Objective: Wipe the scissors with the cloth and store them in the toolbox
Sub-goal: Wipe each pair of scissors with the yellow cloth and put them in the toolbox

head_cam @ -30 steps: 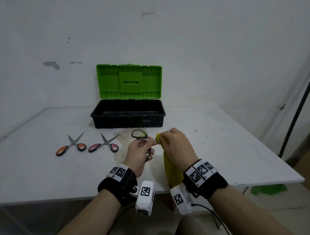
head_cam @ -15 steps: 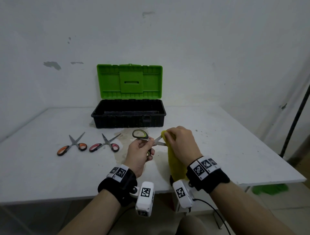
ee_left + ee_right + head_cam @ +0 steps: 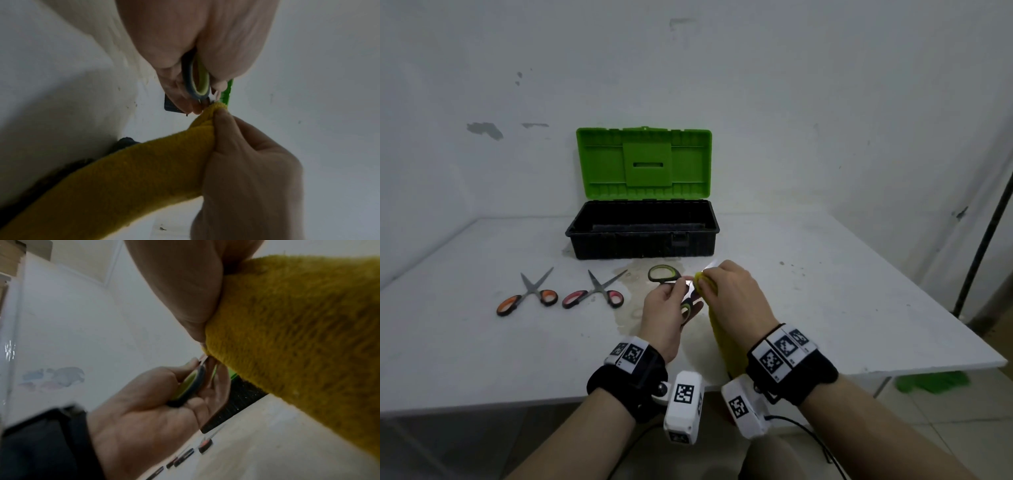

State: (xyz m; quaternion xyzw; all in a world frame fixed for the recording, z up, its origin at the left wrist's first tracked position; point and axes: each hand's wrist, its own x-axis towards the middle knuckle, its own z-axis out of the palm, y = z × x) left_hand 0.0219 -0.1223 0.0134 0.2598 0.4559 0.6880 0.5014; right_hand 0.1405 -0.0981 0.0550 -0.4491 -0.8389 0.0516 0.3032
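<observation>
Risk: blade edge close under right hand (image 3: 736, 294) fingers, which pinch yellow cloth (image 3: 123, 170) round it; slip could nick skin; left hand (image 3: 666, 308) grips green-handled scissors (image 3: 664, 274) by handles, near open toolbox (image 3: 643, 236); loose hold lets them twist or drop.

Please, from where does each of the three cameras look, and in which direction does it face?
Head: on the head, looking forward and down at the table, toolbox and both forearms.
Left wrist: along the left hand toward the green-handled scissors.
Right wrist: along the right hand gripping the yellow cloth.
Both wrist views show both hands and the cloth.
</observation>
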